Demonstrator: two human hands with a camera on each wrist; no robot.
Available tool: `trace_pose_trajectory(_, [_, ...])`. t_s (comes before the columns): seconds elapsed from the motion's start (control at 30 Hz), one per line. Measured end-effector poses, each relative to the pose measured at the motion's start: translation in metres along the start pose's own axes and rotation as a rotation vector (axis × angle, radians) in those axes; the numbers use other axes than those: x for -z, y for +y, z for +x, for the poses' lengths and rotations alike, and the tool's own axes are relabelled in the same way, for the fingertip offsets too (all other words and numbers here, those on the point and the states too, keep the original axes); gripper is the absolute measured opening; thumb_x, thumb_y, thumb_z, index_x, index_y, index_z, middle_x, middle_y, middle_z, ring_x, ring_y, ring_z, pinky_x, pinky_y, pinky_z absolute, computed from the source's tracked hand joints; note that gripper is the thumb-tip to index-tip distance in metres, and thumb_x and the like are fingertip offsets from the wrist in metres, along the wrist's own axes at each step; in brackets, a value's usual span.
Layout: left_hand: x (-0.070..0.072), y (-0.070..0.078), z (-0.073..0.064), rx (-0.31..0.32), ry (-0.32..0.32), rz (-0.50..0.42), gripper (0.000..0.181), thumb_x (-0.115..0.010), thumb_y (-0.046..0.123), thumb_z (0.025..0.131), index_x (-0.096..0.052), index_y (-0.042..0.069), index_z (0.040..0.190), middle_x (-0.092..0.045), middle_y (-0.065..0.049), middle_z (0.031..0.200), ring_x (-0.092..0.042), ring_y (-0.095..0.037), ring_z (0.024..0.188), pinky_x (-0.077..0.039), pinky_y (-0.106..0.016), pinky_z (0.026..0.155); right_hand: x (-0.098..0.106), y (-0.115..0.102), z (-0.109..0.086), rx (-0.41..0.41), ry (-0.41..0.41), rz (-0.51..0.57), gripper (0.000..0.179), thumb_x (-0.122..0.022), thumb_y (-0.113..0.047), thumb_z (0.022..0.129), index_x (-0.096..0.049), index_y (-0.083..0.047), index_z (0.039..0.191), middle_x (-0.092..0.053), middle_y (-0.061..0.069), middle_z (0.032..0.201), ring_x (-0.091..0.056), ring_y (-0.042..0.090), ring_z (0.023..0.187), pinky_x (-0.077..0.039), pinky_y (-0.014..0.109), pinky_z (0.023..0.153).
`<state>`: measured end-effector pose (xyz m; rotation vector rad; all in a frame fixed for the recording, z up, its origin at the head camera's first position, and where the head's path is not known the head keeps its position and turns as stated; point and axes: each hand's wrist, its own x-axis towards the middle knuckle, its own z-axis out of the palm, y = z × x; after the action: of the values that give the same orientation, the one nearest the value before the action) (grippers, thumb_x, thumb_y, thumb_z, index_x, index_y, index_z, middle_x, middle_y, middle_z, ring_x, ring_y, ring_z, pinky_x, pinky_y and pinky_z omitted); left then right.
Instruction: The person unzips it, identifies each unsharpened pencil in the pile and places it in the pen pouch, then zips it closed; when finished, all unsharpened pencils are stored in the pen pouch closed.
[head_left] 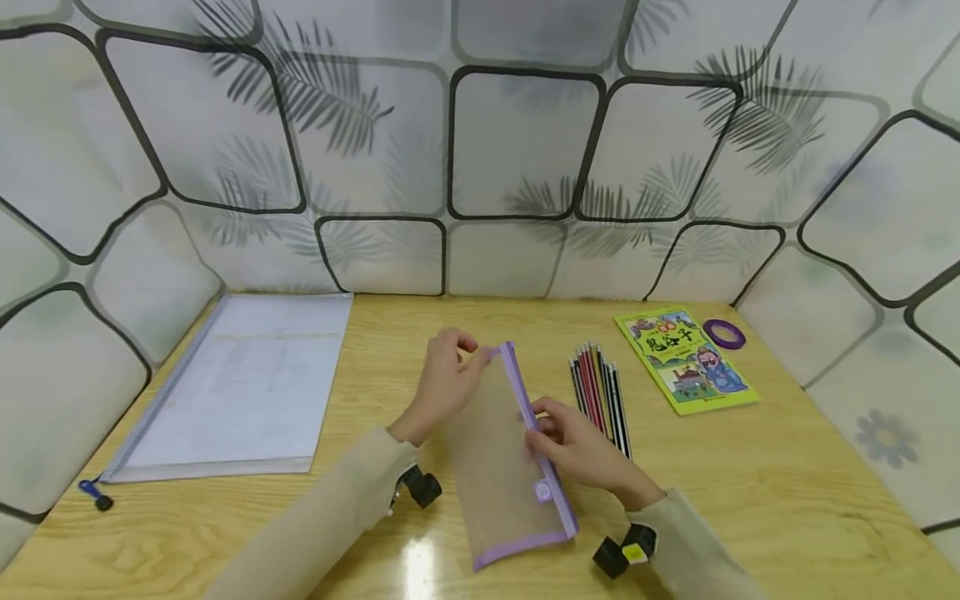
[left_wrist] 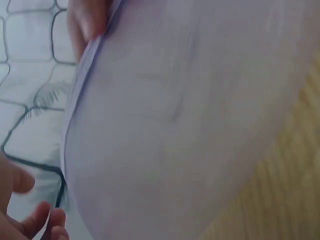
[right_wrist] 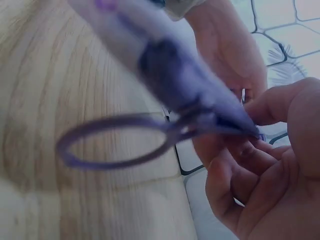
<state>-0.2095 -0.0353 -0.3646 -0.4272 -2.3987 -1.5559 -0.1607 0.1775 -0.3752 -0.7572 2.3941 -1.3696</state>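
Observation:
A see-through zip pouch (head_left: 495, 467) with purple borders stands tilted above the wooden table, its zip edge towards the right. My right hand (head_left: 581, 446) pinches that purple edge between thumb and fingers. In the right wrist view, a purple oval loop (right_wrist: 115, 165) hangs from the pouch by my right hand (right_wrist: 285, 155). My left hand (head_left: 446, 375) is at the pouch's far corner, fingers loosely curled. The left wrist view has its thumb and fingertips apart, with wall visible between them and the pouch's clear side (left_wrist: 150, 125) just beside.
Several pencils (head_left: 600, 392) lie right of the pouch, partly behind my right hand. Beyond them are a yellow-green comic book (head_left: 686, 358) and a purple ring (head_left: 724, 334). At left lies a clear document bag (head_left: 247, 383) holding printed sheets, with a blue pull. Patterned fabric (head_left: 517, 150) walls the table.

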Motion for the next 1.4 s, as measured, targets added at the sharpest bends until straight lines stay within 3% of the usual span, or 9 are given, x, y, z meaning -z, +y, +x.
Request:
trace_pose_trajectory(0.13, [-0.003,0.009,-0.014,-0.006,-0.099,-0.007,0.011,-0.048,0.010,0.098,-0.054,0.001,0.096,-0.058,-0.008,0.080,-0.047,-0.011,0.062,-0.039,-0.021,0.052,0.000,-0.001,0.002,0.003,0.033,-0.025,0.025,-0.052,-0.006,0.098,-0.051,0.006,0.119,-0.068,0.010,0.085,-0.058,0.007,0.070,-0.049,0.020,0.063])
trace_pose_trajectory(0.27, [-0.008,0.013,-0.027,-0.034,-0.215,-0.055,0.006,-0.051,0.007,0.096,-0.053,0.001,0.096,-0.060,-0.007,0.074,-0.048,-0.007,0.060,-0.040,-0.018,0.053,0.002,-0.003,0.005,0.026,0.062,-0.035,0.024,-0.051,-0.006,0.098,-0.052,0.005,0.119,-0.068,0.011,0.083,-0.058,0.006,0.068,-0.047,0.020,0.062])
trace_pose_trajectory(0.4, [-0.011,0.013,-0.034,-0.061,-0.287,-0.085,0.008,-0.054,0.008,0.096,-0.054,0.000,0.097,-0.064,-0.010,0.079,-0.052,-0.005,0.065,-0.044,-0.017,0.057,0.003,-0.006,0.008,0.029,0.069,-0.020,0.026,-0.048,-0.008,0.100,-0.052,0.005,0.122,-0.067,0.011,0.084,-0.058,0.006,0.070,-0.048,0.021,0.063])
trace_pose_trajectory(0.63, [-0.013,0.013,-0.037,-0.056,-0.315,-0.122,0.011,-0.055,0.011,0.097,-0.054,-0.001,0.097,-0.063,-0.013,0.080,-0.054,-0.007,0.066,-0.046,-0.018,0.057,0.004,-0.012,0.010,0.021,0.088,-0.050,0.031,-0.038,-0.015,0.105,-0.057,0.001,0.122,-0.067,0.013,0.088,-0.058,0.009,0.075,-0.052,0.030,0.064])
trace_pose_trajectory(0.8, [-0.013,0.015,-0.036,-0.011,-0.345,-0.147,0.014,-0.057,0.015,0.096,-0.056,0.001,0.097,-0.064,-0.012,0.084,-0.054,-0.007,0.069,-0.047,-0.018,0.060,0.005,-0.014,0.010,0.016,0.123,-0.065,0.027,-0.042,-0.013,0.103,-0.059,0.002,0.118,-0.067,0.010,0.091,-0.057,0.010,0.074,-0.051,0.027,0.063])
trace_pose_trajectory(0.93, [-0.012,0.017,-0.036,0.041,-0.367,-0.190,0.016,-0.057,0.017,0.096,-0.055,0.001,0.096,-0.061,-0.011,0.080,-0.053,-0.009,0.063,-0.047,-0.021,0.052,0.003,-0.016,0.013,0.031,0.113,-0.027,0.024,-0.045,-0.011,0.102,-0.058,0.004,0.116,-0.065,0.011,0.090,-0.056,0.011,0.072,-0.049,0.023,0.063])
trace_pose_trajectory(1.07, [-0.011,0.016,-0.037,0.082,-0.398,-0.254,0.018,-0.054,0.017,0.099,-0.054,-0.001,0.095,-0.060,-0.014,0.078,-0.053,-0.010,0.058,-0.051,-0.028,0.049,0.001,-0.017,0.014,0.049,0.089,0.026,0.022,-0.046,-0.010,0.101,-0.056,0.005,0.114,-0.065,0.015,0.091,-0.057,0.008,0.071,-0.052,0.027,0.064])
trace_pose_trajectory(1.2, [-0.011,0.015,-0.038,0.103,-0.401,-0.293,0.017,-0.052,0.013,0.099,-0.053,-0.003,0.093,-0.061,-0.017,0.078,-0.054,-0.011,0.057,-0.053,-0.029,0.052,0.000,-0.019,0.014,0.061,0.072,0.047,0.020,-0.047,-0.008,0.101,-0.056,0.006,0.111,-0.066,0.019,0.096,-0.059,0.007,0.072,-0.056,0.034,0.065])
trace_pose_trajectory(1.4, [-0.010,0.013,-0.039,0.099,-0.407,-0.303,0.016,-0.050,0.009,0.099,-0.054,-0.006,0.093,-0.062,-0.019,0.077,-0.056,-0.010,0.059,-0.053,-0.024,0.055,-0.001,-0.018,0.015,0.060,0.073,0.048,0.014,-0.050,-0.004,0.098,-0.055,0.007,0.105,-0.065,0.017,0.086,-0.058,0.006,0.068,-0.054,0.030,0.062])
